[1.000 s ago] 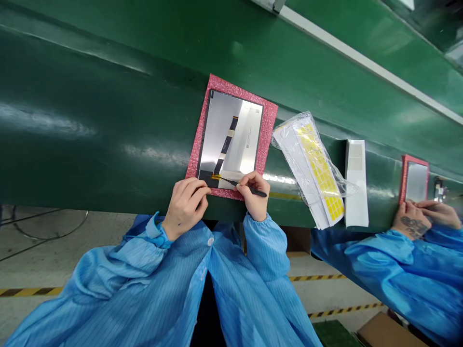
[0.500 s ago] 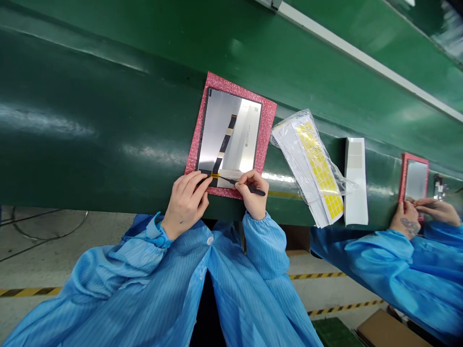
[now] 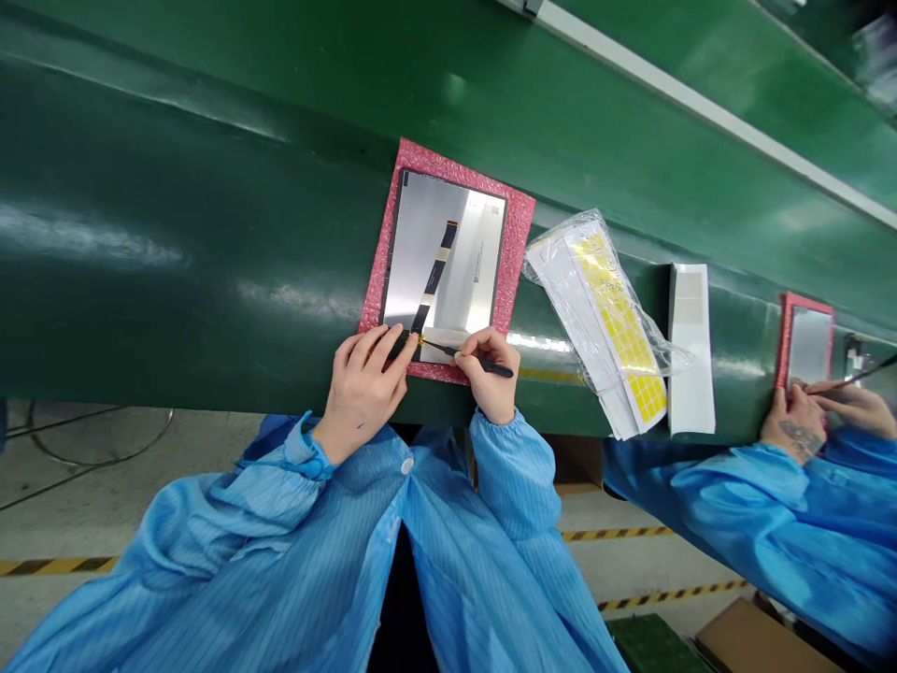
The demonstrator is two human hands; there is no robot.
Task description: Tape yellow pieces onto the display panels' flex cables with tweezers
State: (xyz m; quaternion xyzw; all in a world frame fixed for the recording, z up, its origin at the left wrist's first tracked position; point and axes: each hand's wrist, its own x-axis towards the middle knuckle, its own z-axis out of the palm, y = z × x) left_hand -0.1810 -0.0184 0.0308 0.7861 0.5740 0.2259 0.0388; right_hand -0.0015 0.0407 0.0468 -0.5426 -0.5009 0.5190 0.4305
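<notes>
Perhaps the black tool (image 3: 498, 369) pinched in the right hand (image 3: 494, 381) slips, nicking the ribbon cable (image 3: 435, 276) the half-open left hand (image 3: 365, 394) touches.

Over the head camera I take this for an electronics assembly workshop: I see a long green tabletop (image 3: 210, 234), a display panel (image 3: 466, 271) on a pink padded sheet (image 3: 517, 243), black-and-yellow tape (image 3: 617, 535) on the floor (image 3: 217, 439), and a co-worker's blue sleeve (image 3: 749, 500) matching my wearer's smock (image 3: 280, 570).

No wording can be made out anywhere: the line of fine print (image 3: 478, 260) and the tiny square code (image 3: 494, 210) on the silver panel (image 3: 462, 280) are too small to read.
</notes>
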